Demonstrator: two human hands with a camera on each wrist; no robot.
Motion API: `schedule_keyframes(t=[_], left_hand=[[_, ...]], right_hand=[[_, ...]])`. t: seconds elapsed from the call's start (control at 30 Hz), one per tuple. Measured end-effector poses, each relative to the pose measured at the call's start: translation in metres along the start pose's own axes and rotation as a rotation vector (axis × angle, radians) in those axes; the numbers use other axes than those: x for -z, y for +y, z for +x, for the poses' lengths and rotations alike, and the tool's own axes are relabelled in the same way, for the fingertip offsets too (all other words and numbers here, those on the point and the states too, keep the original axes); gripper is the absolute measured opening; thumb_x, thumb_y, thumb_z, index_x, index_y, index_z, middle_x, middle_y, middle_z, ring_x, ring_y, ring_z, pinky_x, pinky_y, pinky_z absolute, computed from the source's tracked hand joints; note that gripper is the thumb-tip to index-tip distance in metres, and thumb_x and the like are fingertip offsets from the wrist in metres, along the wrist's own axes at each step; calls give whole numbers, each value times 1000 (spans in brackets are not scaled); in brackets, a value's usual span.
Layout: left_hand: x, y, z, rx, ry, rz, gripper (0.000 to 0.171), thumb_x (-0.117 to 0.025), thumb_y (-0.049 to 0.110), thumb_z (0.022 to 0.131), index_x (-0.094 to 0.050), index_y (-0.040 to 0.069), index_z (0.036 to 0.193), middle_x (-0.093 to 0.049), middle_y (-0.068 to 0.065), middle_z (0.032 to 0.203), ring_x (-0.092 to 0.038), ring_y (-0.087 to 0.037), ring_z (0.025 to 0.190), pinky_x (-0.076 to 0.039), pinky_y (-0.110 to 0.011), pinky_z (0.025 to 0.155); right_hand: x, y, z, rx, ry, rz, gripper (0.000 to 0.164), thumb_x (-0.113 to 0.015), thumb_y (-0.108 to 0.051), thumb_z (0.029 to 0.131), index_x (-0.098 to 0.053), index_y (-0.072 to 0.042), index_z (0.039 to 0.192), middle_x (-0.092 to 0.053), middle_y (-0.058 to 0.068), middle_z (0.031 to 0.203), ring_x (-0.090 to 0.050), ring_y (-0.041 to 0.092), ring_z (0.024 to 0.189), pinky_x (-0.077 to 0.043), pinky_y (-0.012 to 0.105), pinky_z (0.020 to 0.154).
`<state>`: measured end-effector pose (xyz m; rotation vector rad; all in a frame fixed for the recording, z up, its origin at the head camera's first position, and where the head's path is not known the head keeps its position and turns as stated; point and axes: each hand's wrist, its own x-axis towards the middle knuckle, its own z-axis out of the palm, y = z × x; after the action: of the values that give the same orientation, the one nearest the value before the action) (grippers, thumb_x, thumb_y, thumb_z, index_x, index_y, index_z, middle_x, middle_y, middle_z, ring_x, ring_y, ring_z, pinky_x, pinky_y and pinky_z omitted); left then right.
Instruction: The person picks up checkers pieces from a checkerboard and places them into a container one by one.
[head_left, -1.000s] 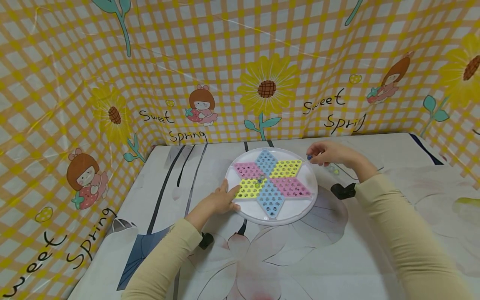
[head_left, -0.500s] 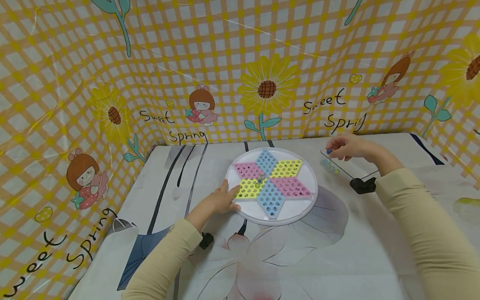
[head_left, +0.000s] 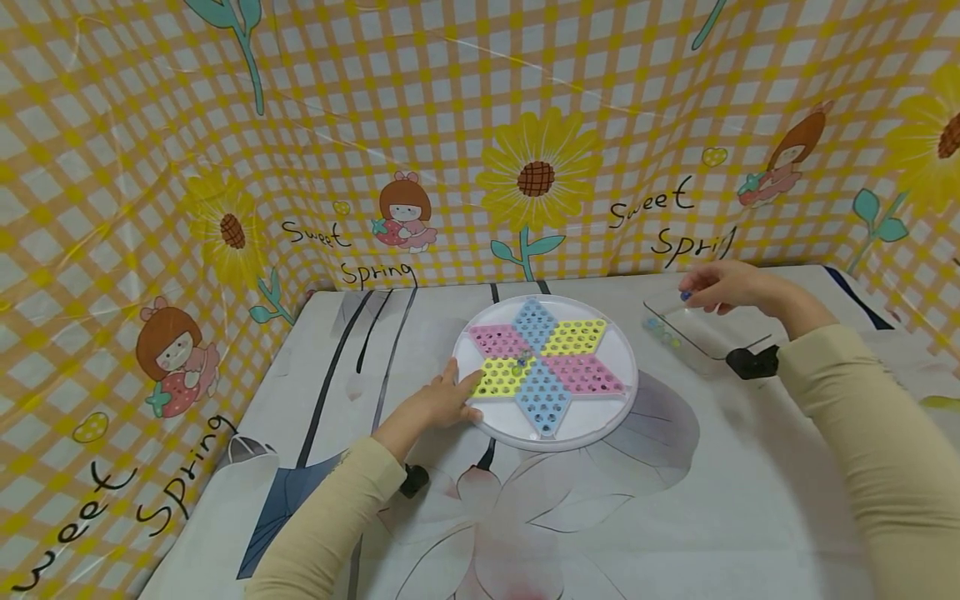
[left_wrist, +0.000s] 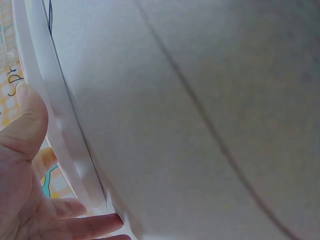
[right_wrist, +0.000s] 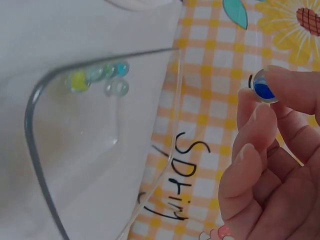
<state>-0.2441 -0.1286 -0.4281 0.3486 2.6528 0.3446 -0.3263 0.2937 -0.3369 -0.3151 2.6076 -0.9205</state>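
My right hand (head_left: 726,286) pinches a clear glass marble with a blue core (right_wrist: 263,90) between thumb and finger, above the far right of the table. Below it stands a clear plastic box (right_wrist: 33,112), where several pale blue, clear and yellow-green marbles (right_wrist: 95,75) lie along one side. My left hand (head_left: 445,402) rests with spread fingers at the left edge of a round white Chinese checkers board (head_left: 602,417). The board bears a star of pink, yellow and blue hole fields. Near the star's centre sit a few marbles (head_left: 521,364).
A flower-printed white cloth (head_left: 480,517) covers the table. Behind and to the left rises a yellow checked curtain (head_left: 450,100). A black wrist mount (head_left: 752,362) shows by the right sleeve, close to the box.
My right hand has moved right with the blue marble, away from the board's right edge to over the clear box. The left hand and board have stayed put.
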Motion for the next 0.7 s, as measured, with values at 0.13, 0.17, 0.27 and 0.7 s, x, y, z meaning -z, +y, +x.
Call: schedule_keyframes(t=[0.13, 0.17, 0.27, 0.7], left_hand=[[0, 0, -1, -12, 7, 3, 72, -55, 43, 85, -21, 28, 146, 2, -20, 152, -18, -43, 135, -25, -55, 105], [1, 0, -1, -11, 7, 1, 72, -56, 43, 85, -22, 28, 146, 2, -20, 152, -18, -43, 135, -25, -55, 105], [0, 0, 0, -3, 5, -6, 72, -55, 43, 86, -21, 27, 147, 3, -19, 152, -17, -42, 135, -24, -55, 105], [1, 1, -1, -1, 10, 11, 72, -55, 43, 86, -21, 26, 147, 3, -20, 152, -18, -44, 135, -26, -56, 104]], right_hand=[[4, 6, 2, -22, 4, 2, 39, -60, -23, 89, -49, 6, 114, -56, 3, 88, -49, 19, 79, -45, 32, 67], [5, 7, 3, -25, 7, 3, 40, -60, -24, 89, -49, 6, 114, -57, 2, 88, -49, 19, 79, -46, 32, 67], [9, 11, 5, -33, 6, 12, 40, -59, -24, 89, -49, 6, 113, -57, 2, 86, -49, 19, 78, -46, 32, 66], [15, 29, 13, -72, -11, 42, 36, -60, -23, 89, -49, 5, 110, -53, 0, 82, -50, 16, 75, -47, 33, 67]])
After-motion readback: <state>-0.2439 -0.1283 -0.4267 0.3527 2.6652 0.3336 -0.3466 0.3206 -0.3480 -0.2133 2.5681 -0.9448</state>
